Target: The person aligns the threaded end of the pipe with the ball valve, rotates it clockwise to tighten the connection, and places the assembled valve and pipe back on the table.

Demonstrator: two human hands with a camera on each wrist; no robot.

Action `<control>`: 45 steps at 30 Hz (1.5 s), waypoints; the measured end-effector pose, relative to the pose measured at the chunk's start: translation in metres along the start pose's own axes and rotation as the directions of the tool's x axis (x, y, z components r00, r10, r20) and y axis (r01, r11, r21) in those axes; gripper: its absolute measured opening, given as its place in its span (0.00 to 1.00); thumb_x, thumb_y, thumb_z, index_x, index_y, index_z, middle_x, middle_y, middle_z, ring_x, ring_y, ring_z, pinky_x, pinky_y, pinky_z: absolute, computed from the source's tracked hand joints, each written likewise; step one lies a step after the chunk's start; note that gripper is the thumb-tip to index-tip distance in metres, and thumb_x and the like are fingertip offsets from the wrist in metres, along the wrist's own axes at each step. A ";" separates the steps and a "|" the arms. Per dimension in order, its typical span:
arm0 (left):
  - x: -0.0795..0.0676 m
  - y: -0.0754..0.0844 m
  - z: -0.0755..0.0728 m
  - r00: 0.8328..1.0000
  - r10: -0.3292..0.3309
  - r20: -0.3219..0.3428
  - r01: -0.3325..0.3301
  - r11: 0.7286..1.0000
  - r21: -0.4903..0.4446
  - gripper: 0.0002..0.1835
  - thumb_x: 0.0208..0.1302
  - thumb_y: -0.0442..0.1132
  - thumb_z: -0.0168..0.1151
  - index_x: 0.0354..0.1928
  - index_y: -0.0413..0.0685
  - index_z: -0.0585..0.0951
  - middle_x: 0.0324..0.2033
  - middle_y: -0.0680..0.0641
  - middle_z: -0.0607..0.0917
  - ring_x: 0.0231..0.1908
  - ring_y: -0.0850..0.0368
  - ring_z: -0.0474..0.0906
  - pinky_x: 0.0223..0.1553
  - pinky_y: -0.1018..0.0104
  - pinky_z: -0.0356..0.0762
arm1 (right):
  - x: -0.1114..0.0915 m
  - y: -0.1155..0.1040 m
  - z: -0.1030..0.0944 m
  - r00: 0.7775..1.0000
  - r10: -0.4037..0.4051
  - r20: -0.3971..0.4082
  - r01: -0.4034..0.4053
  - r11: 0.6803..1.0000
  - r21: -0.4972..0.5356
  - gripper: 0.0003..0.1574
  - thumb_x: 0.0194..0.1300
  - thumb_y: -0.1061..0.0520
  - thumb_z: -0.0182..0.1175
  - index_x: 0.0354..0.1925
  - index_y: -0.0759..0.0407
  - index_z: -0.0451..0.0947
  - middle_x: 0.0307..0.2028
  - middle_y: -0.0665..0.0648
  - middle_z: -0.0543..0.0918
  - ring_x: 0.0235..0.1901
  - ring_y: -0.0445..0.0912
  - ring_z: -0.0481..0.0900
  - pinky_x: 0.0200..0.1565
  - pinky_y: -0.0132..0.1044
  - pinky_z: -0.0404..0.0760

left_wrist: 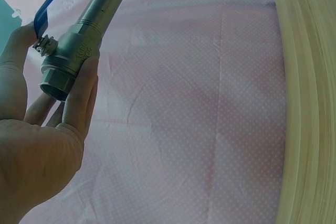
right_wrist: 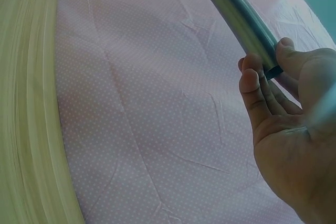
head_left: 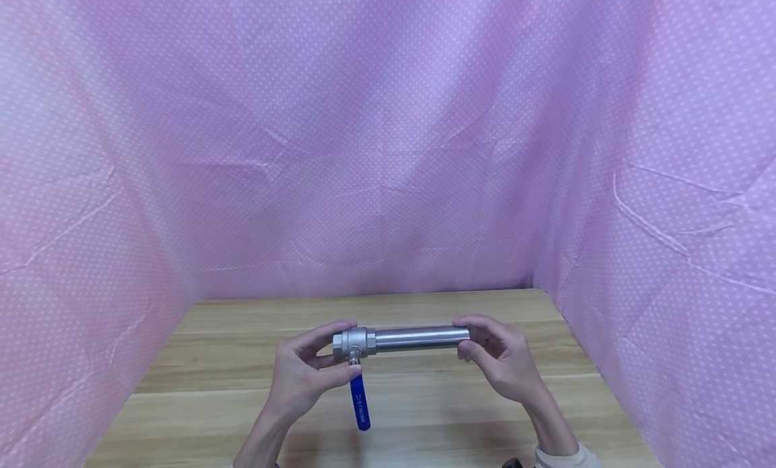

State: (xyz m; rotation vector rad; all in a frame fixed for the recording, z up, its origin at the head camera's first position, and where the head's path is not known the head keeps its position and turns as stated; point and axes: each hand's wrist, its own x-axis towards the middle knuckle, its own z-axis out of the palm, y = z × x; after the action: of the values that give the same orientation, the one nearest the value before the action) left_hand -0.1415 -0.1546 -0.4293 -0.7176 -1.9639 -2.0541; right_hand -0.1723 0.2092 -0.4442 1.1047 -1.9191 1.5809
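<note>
A steel ball valve (head_left: 358, 341) with a blue lever handle (head_left: 360, 402) is joined end to end with a straight steel pipe (head_left: 418, 338), held roughly level above the table. My left hand (head_left: 301, 372) grips the valve body, its thumb against the top of the lever and its fingers behind and under the body. At the pipe's far right end, my right hand (head_left: 506, 360) pinches the tube between thumb and fingers. The left wrist view shows the valve's open hex end (left_wrist: 56, 85) facing the palm. In the right wrist view the pipe's free end (right_wrist: 273, 72) lies between the fingertips.
Below the hands is a wooden table (head_left: 242, 380) with light grain. Pink dotted cloth (head_left: 382, 185) hangs behind it and along both sides. A small dark object (head_left: 512, 463) shows at the bottom edge near the right sleeve.
</note>
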 end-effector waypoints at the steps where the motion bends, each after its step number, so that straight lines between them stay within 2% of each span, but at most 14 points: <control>1: 0.000 0.000 0.000 1.000 0.000 -0.001 0.000 1.000 0.001 0.35 0.52 0.16 0.82 0.65 0.27 0.85 0.62 0.37 0.92 0.62 0.56 0.92 0.57 0.53 0.98 | 0.000 0.000 0.000 1.000 -0.003 0.000 0.003 1.000 0.002 0.30 0.61 0.87 0.64 0.59 0.72 0.83 0.32 0.61 0.89 0.33 0.40 0.89 0.30 0.31 0.94; 6: 0.000 0.000 0.000 1.000 -0.004 0.000 0.004 1.000 -0.001 0.35 0.52 0.17 0.82 0.65 0.27 0.85 0.62 0.43 0.93 0.62 0.56 0.92 0.57 0.53 0.98 | 0.002 0.001 0.000 0.999 -0.040 0.012 0.040 0.999 0.021 0.31 0.61 0.88 0.62 0.60 0.74 0.82 0.31 0.61 0.88 0.31 0.43 0.87 0.28 0.33 0.92; 12: 0.001 0.001 0.001 1.000 -0.007 -0.002 0.007 1.000 0.003 0.35 0.52 0.16 0.82 0.65 0.27 0.85 0.60 0.53 0.94 0.62 0.57 0.92 0.58 0.54 0.97 | 0.004 0.003 0.001 0.995 -0.093 0.045 0.090 0.994 0.057 0.28 0.66 0.88 0.58 0.62 0.77 0.80 0.30 0.61 0.86 0.28 0.47 0.83 0.25 0.30 0.88; 17: 0.001 0.001 0.001 1.000 -0.003 -0.006 0.003 1.000 0.014 0.34 0.52 0.17 0.82 0.65 0.28 0.85 0.60 0.54 0.94 0.62 0.57 0.92 0.58 0.54 0.98 | 0.003 0.002 0.001 0.998 -0.061 0.035 0.059 0.997 0.054 0.29 0.65 0.88 0.59 0.62 0.78 0.80 0.32 0.61 0.88 0.30 0.47 0.86 0.27 0.31 0.90; 19: 0.001 0.000 0.001 1.000 -0.003 -0.007 0.004 1.000 0.018 0.35 0.52 0.17 0.82 0.65 0.29 0.86 0.60 0.54 0.94 0.62 0.57 0.92 0.57 0.54 0.98 | 0.002 0.002 0.001 0.999 -0.041 0.026 0.039 0.998 0.054 0.31 0.63 0.88 0.61 0.62 0.76 0.81 0.35 0.62 0.89 0.32 0.45 0.88 0.28 0.32 0.92; 22: 0.001 0.000 0.002 1.000 -0.006 -0.009 0.006 1.000 0.017 0.35 0.51 0.17 0.82 0.65 0.28 0.85 0.60 0.54 0.94 0.62 0.57 0.92 0.57 0.54 0.98 | 0.002 0.001 0.001 0.999 -0.044 0.022 0.042 0.996 0.078 0.34 0.61 0.89 0.63 0.64 0.76 0.80 0.48 0.61 0.91 0.36 0.43 0.90 0.31 0.32 0.94; 26: 0.000 0.000 0.002 1.000 -0.009 -0.013 0.009 1.000 0.007 0.35 0.51 0.16 0.82 0.65 0.27 0.85 0.61 0.52 0.94 0.62 0.57 0.92 0.58 0.54 0.97 | 0.003 0.000 0.002 0.997 -0.069 0.030 0.066 0.993 0.097 0.36 0.60 0.90 0.62 0.64 0.76 0.79 0.60 0.57 0.88 0.39 0.42 0.90 0.33 0.32 0.94; 34: 0.000 0.000 0.002 1.000 -0.012 -0.012 0.012 1.000 0.002 0.35 0.51 0.16 0.82 0.65 0.28 0.85 0.60 0.53 0.94 0.61 0.56 0.92 0.57 0.53 0.98 | 0.003 -0.002 0.002 0.997 -0.079 0.024 0.077 0.994 0.080 0.35 0.59 0.90 0.63 0.64 0.77 0.80 0.57 0.62 0.88 0.37 0.44 0.88 0.32 0.32 0.93; 40: 0.000 0.000 0.002 1.000 -0.009 -0.011 0.009 1.000 0.012 0.35 0.51 0.17 0.82 0.65 0.28 0.85 0.60 0.53 0.93 0.61 0.57 0.92 0.57 0.54 0.98 | 0.002 -0.002 0.001 1.000 -0.019 0.020 0.018 0.999 0.032 0.34 0.61 0.89 0.64 0.63 0.73 0.81 0.52 0.59 0.88 0.35 0.43 0.89 0.30 0.33 0.93; 45: 0.000 0.000 0.001 1.000 -0.005 -0.011 0.005 1.000 0.015 0.35 0.51 0.17 0.82 0.65 0.29 0.85 0.60 0.54 0.94 0.61 0.57 0.92 0.57 0.54 0.98 | 0.002 -0.001 0.000 1.000 -0.003 0.023 0.003 1.000 0.016 0.33 0.61 0.88 0.64 0.62 0.72 0.81 0.47 0.61 0.87 0.34 0.44 0.88 0.30 0.32 0.93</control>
State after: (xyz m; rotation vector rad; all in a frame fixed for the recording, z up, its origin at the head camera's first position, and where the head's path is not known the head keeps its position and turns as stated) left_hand -0.1413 -0.1532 -0.4294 -0.6984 -1.9748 -2.0396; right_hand -0.1728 0.2087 -0.4427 1.1370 -1.9222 1.5905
